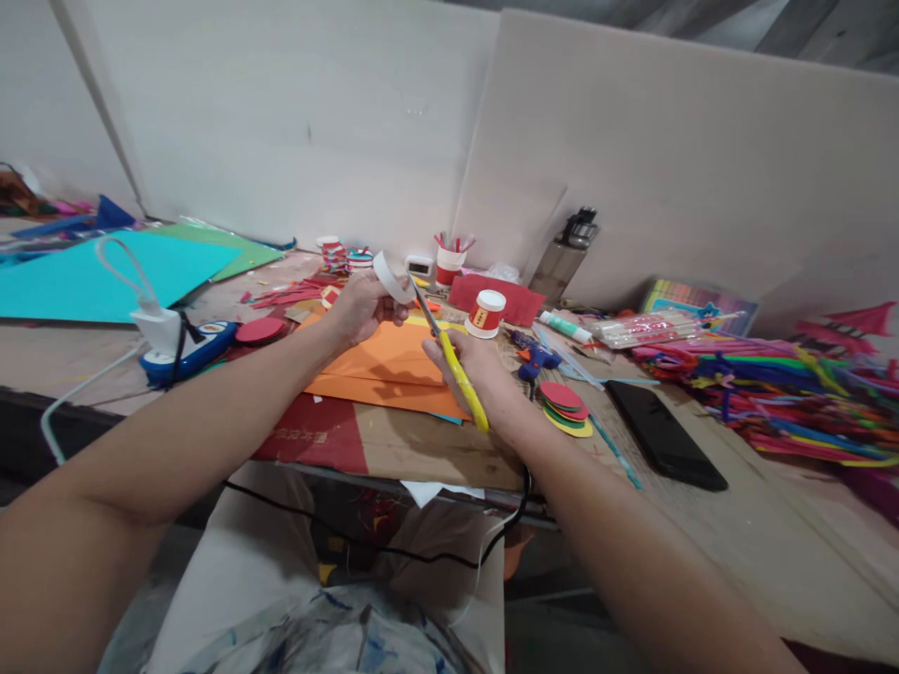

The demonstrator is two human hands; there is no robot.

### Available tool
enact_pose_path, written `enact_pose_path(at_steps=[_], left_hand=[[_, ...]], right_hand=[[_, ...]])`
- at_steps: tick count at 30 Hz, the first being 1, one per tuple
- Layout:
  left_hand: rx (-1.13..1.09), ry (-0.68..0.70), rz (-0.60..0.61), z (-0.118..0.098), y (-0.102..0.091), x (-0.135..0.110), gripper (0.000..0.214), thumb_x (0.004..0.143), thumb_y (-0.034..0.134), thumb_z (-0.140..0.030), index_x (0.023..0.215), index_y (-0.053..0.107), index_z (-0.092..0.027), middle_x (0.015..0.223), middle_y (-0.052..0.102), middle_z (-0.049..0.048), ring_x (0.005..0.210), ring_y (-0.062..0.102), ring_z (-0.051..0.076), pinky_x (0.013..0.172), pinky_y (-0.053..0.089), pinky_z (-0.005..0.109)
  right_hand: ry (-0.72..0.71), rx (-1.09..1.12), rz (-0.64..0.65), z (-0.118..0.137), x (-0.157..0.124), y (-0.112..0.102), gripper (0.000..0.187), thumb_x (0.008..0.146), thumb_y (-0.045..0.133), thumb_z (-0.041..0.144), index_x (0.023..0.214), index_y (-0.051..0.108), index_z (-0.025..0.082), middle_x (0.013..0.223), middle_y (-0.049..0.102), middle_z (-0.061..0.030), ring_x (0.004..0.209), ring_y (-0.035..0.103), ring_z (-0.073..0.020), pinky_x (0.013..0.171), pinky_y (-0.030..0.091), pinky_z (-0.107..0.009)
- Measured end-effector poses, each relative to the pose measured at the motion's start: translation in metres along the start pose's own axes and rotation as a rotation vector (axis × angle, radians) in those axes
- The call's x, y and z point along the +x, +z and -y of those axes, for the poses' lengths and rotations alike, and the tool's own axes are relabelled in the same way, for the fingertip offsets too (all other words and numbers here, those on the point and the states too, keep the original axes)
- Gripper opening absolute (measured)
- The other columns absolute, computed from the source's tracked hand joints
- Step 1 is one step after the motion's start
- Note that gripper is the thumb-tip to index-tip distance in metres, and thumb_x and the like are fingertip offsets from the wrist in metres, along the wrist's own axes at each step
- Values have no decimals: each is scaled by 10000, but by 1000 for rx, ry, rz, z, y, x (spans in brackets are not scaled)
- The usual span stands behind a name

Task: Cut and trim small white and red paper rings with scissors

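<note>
My left hand pinches a curved white paper strip, raised above the table. Yellow-handled scissors are gripped in my right hand, their blades pointing up and left with the tips close to the strip. Whether the blades touch the paper I cannot tell. Beneath both hands lie orange sheets on brown cardboard. Just beyond my right hand stands a small red and white paper cup.
At right are a black phone, stacked coloured discs, a blue glue gun and many pipe cleaners. A blue power strip with a plugged charger and turquoise sheets lie left. A bottle stands near the wall.
</note>
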State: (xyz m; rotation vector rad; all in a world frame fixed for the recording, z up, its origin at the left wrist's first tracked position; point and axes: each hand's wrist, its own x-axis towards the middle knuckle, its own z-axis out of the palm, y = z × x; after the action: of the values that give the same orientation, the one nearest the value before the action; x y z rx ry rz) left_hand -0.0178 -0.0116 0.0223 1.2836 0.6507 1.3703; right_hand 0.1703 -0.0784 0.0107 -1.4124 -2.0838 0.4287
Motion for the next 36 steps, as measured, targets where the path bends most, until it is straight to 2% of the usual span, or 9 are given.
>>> enact_pose_path(at_steps=[6,12,19,32,36], left_hand=[[14,98,-30,0,-3,2,237,697,731,-294,691,561,-129,612,612,-6,467,553,69,448,426,187],[0,52,8,3,-4,3,263,655,763,-282,671,546,-133,603,616,-3,458,548,71,440,433,189],[1,43,-7,2,-2,2,264,665,756,-311,679,573,-122,603,628,15,445,539,71,432,433,195],[-15,12,1,2,-4,2,257,662,741,-244,666,502,-149,605,585,-17,464,532,58,425,396,174],[-25,-1,-20,2,-3,2,242,673,740,-264,684,532,-141,603,582,-18,466,535,61,423,399,180]], right_hand=[[14,-28,28,2,-2,-3,438,909,466,618,856,606,206,702,618,-10,591,508,-129,552,310,-245],[-30,-84,-7,2,-2,-3,429,924,452,604,839,601,210,725,625,-14,625,513,-133,585,317,-248],[-51,-86,-20,3,-2,-4,412,934,451,573,798,579,206,680,585,-2,605,481,-126,579,305,-250],[-10,-39,2,0,-2,-1,434,914,467,604,817,602,203,665,597,5,563,491,-116,531,304,-238],[-12,-73,2,-1,-1,0,424,917,464,586,788,587,201,636,574,8,557,485,-118,533,291,-241]])
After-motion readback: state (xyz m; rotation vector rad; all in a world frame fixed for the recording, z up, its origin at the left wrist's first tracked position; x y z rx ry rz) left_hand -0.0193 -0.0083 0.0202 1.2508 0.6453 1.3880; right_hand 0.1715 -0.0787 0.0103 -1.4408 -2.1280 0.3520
